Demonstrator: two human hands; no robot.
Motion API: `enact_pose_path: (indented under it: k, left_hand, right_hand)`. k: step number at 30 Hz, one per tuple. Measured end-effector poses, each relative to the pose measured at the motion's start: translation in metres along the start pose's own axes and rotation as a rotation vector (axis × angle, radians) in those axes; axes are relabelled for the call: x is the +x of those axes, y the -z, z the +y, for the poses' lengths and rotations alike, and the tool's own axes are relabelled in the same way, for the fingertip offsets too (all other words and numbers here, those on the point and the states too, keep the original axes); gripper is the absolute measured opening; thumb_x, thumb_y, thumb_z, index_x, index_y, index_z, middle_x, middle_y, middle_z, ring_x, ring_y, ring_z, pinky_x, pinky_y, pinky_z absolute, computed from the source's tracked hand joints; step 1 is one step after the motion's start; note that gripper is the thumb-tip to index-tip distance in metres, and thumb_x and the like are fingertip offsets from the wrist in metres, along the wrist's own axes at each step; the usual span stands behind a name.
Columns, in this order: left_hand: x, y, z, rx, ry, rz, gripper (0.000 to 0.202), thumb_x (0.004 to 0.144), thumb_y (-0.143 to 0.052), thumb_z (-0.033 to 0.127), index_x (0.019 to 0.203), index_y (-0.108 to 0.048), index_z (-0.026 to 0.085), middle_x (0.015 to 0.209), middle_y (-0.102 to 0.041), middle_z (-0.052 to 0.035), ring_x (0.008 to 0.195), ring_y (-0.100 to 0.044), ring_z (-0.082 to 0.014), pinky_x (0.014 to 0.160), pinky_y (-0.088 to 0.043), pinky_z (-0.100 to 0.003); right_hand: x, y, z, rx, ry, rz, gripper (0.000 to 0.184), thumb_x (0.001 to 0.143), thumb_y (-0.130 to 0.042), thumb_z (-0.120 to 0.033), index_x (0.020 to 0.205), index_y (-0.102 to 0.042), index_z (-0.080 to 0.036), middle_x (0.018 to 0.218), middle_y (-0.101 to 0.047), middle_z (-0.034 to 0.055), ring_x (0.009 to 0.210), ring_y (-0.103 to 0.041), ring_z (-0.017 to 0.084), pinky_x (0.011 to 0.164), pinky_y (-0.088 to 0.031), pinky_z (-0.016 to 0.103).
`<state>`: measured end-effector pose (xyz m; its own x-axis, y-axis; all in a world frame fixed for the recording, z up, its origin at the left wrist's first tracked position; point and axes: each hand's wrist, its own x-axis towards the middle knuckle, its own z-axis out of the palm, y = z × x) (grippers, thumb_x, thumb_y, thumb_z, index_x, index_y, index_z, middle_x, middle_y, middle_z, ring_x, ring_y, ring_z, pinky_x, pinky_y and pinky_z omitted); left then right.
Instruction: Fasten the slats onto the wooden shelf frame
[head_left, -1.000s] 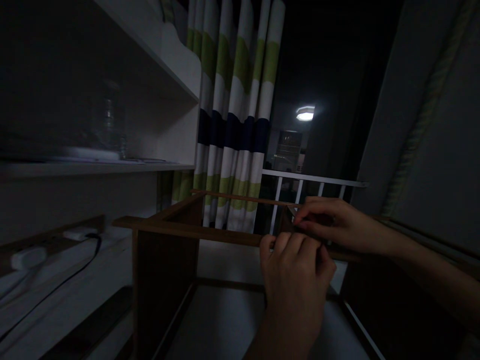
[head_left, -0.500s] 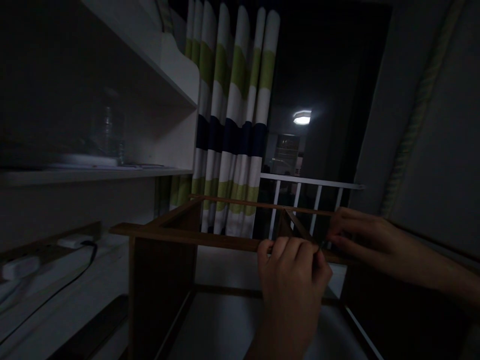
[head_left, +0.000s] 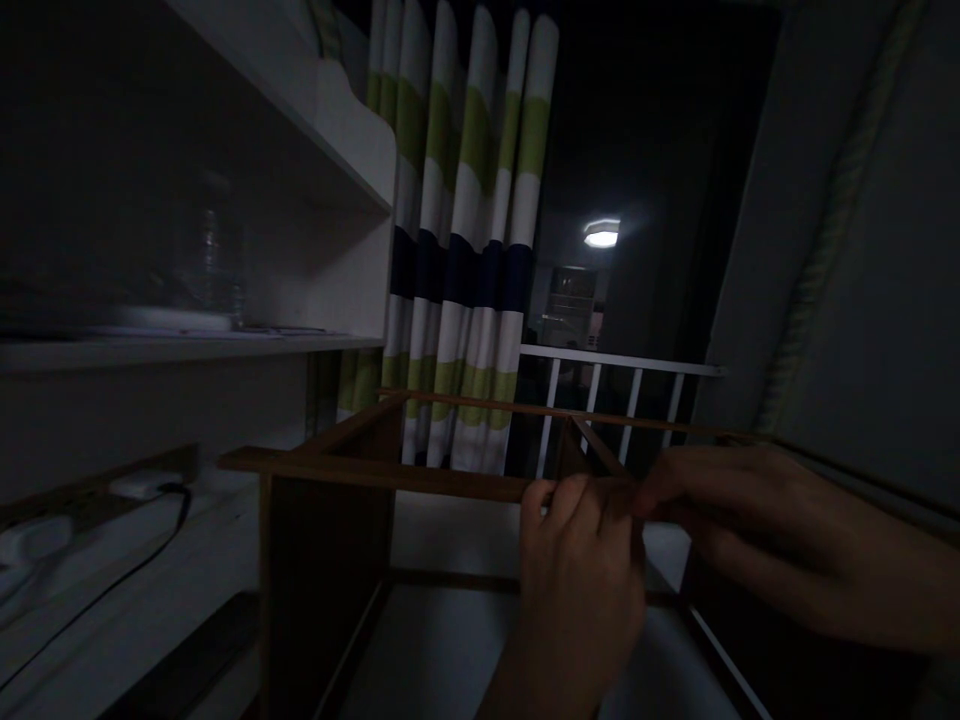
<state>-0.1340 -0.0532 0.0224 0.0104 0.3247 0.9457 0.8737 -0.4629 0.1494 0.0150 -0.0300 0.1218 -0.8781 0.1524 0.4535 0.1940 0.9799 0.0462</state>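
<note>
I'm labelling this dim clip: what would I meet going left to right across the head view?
White plug, corded plug, clear bottle, striped curtain, left hand, right hand. The wooden frame stretches across too much of the picture to place.

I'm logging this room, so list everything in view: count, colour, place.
Wooden frame: one, brown, centre to right.
Striped curtain: one, white, green and navy, behind frame.
Railing: one, white, right of curtain.
Lamp: one, glowing white, upper right of centre.
Shelf unit: one, white, left.
Bottle: one, clear, on shelf.
Shelf clutter: count unclear, whitish, beside bottle.
Plugs: two, white, lower left.
Cable: one, black, at farther plug.
Flat object: one, dark, lower left.
Left hand: one, over frame's near edge.
Right hand: one, beside left hand.
</note>
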Motion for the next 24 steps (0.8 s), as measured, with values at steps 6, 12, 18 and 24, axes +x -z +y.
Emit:
enact_pose_path:
  k: [6,12,18,24]
  left_hand:
    - [-0.004,-0.006,-0.001,0.076,-0.044,0.05,0.015,0.081,-0.048,0.013,0.093,-0.056,0.018,0.089,-0.06,0.0021,0.089,-0.049,-0.015,0.089,-0.026,-0.036]
    - [-0.004,-0.008,-0.001,0.065,-0.015,0.045,0.013,0.087,-0.044,0.019,0.093,-0.055,0.02,0.089,-0.059,0.0038,0.088,-0.049,-0.0129,0.09,-0.023,-0.034]
    - [-0.004,-0.006,-0.001,0.008,0.017,0.019,0.013,0.088,-0.045,0.019,0.097,-0.054,0.022,0.097,-0.06,0.0071,0.092,-0.05,-0.0101,0.092,-0.021,-0.033]
    - [-0.002,-0.008,-0.003,0.033,-0.018,0.064,0.015,0.089,-0.043,0.021,0.099,-0.054,0.021,0.1,-0.06,0.0073,0.092,-0.05,-0.01,0.091,-0.022,-0.033]
  right_hand:
    - [0.028,-0.001,0.005,0.093,0.003,-0.1,0.008,0.089,-0.05,-0.024,0.093,-0.056,-0.022,0.091,-0.055,-0.0021,0.083,-0.052,0.01,0.073,-0.041,0.021]
    - [0.055,-0.008,0.029,0.086,-0.003,-0.132,0.01,0.088,-0.047,-0.023,0.088,-0.056,-0.019,0.077,-0.054,-0.0028,0.068,-0.049,0.009,0.06,-0.036,0.021]
    - [0.055,-0.01,0.057,0.134,-0.074,-0.154,0.023,0.089,-0.045,-0.033,0.085,-0.059,-0.015,0.077,-0.055,0.001,0.068,-0.05,0.012,0.06,-0.037,0.023]
    - [0.022,0.002,0.066,0.172,-0.215,-0.142,0.03,0.091,-0.045,-0.041,0.083,-0.061,-0.016,0.082,-0.054,0.0019,0.074,-0.052,0.012,0.066,-0.041,0.024]
